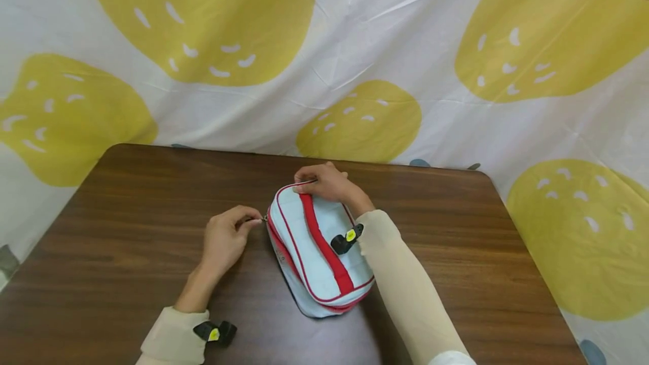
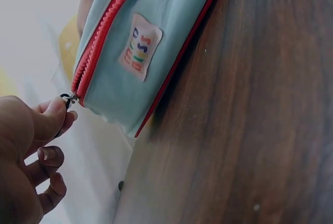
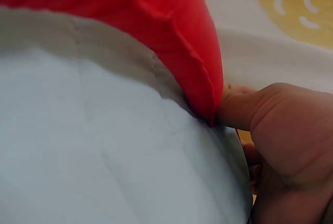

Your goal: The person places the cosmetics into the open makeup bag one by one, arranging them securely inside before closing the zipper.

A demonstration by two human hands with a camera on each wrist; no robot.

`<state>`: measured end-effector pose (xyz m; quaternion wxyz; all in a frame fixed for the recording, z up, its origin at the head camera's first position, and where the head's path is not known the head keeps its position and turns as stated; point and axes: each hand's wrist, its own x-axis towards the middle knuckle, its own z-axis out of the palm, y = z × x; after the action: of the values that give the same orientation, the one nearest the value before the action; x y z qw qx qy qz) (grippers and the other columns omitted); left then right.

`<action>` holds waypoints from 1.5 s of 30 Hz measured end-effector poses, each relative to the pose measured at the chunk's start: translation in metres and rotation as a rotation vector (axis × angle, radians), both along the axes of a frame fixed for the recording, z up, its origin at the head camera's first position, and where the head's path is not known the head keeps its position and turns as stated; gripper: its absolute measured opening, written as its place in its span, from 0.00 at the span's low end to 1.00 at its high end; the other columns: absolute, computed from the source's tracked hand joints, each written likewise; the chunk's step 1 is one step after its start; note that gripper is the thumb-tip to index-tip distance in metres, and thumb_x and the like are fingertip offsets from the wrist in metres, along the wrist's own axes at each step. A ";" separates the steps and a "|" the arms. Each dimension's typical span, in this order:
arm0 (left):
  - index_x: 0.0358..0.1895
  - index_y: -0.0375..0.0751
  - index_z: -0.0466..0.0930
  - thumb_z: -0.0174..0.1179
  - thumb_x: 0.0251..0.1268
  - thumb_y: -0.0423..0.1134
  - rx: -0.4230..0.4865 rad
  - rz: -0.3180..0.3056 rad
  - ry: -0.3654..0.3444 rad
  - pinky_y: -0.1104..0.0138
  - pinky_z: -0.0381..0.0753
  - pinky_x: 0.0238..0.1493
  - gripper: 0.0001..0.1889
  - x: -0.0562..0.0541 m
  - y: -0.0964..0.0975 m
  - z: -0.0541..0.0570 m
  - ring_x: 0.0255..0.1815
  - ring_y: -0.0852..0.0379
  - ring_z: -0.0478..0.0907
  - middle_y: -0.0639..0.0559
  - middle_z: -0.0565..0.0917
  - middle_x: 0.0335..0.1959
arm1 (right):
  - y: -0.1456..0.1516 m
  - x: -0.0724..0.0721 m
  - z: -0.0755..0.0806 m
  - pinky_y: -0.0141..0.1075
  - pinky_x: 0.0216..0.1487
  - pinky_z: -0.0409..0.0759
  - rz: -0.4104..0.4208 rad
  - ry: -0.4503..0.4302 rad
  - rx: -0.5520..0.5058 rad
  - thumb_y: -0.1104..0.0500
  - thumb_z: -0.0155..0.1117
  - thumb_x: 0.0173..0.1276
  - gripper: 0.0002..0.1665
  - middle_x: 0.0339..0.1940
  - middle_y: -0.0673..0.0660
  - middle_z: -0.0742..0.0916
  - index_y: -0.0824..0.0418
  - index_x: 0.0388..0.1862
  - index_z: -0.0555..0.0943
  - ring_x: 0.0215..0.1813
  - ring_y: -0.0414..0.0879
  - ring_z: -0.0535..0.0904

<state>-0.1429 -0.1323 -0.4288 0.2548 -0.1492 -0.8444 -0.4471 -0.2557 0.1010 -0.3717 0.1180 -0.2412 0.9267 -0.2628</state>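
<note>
A pale blue zip bag with red piping lies on the table, its red carry strap running along the top. My left hand pinches the zipper pull at the bag's far left corner, between thumb and index finger. From that corner the red zipper runs along the side, above a small patch with colourful letters. My right hand grips the bag's far end, thumb on top beside the strap's end and fingers over the edge. The right wrist view shows this thumb close up; the other fingers are mostly hidden.
The dark wooden table extends around the bag on all sides. Behind its far edge hangs a white cloth printed with large yellow fruit. Each wrist carries a small black camera, the right one overlapping the bag in the head view.
</note>
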 end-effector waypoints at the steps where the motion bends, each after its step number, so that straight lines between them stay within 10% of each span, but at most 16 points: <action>1: 0.29 0.42 0.85 0.72 0.48 0.29 -0.005 -0.005 -0.005 0.67 0.68 0.23 0.06 0.000 0.000 -0.001 0.20 0.62 0.69 0.54 0.83 0.25 | 0.000 0.000 0.000 0.68 0.50 0.52 -0.019 -0.002 0.002 0.46 0.64 0.66 0.09 0.35 0.42 0.83 0.47 0.38 0.80 0.55 0.52 0.62; 5: 0.29 0.41 0.84 0.71 0.49 0.29 0.006 -0.016 -0.012 0.68 0.68 0.23 0.06 -0.001 0.001 -0.003 0.20 0.62 0.69 0.54 0.83 0.24 | -0.001 0.001 0.000 0.64 0.50 0.54 -0.014 0.039 0.004 0.47 0.64 0.66 0.08 0.39 0.44 0.83 0.48 0.40 0.81 0.52 0.53 0.63; 12: 0.28 0.42 0.84 0.71 0.50 0.29 0.035 0.008 -0.019 0.73 0.66 0.22 0.06 0.001 -0.003 -0.006 0.19 0.62 0.68 0.55 0.81 0.23 | -0.010 0.005 0.009 0.44 0.47 0.56 0.247 0.326 0.096 0.55 0.61 0.70 0.10 0.52 0.42 0.78 0.41 0.45 0.84 0.53 0.46 0.63; 19: 0.29 0.42 0.84 0.71 0.50 0.29 0.041 0.034 -0.010 0.75 0.64 0.22 0.05 -0.003 -0.006 -0.006 0.18 0.62 0.68 0.55 0.82 0.23 | -0.040 0.020 0.028 0.40 0.48 0.57 0.474 0.322 0.246 0.63 0.53 0.73 0.22 0.63 0.39 0.75 0.39 0.57 0.80 0.57 0.43 0.62; 32: 0.29 0.42 0.84 0.70 0.52 0.30 0.032 0.015 -0.051 0.69 0.67 0.21 0.05 0.002 -0.004 0.000 0.18 0.62 0.69 0.55 0.81 0.23 | -0.036 0.018 0.020 0.38 0.42 0.55 0.473 0.317 0.252 0.53 0.60 0.70 0.12 0.47 0.34 0.79 0.33 0.45 0.83 0.43 0.40 0.61; 45: 0.28 0.42 0.84 0.70 0.51 0.27 0.024 -0.080 0.001 0.70 0.68 0.24 0.07 0.004 -0.002 -0.003 0.21 0.62 0.71 0.54 0.82 0.25 | -0.011 0.013 0.013 0.40 0.41 0.56 0.399 0.313 0.018 0.57 0.61 0.69 0.09 0.42 0.40 0.82 0.47 0.44 0.86 0.39 0.41 0.62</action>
<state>-0.1390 -0.1344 -0.4317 0.2388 -0.1797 -0.8322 -0.4670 -0.2426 0.0896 -0.3585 0.0249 -0.4561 0.8701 -0.1853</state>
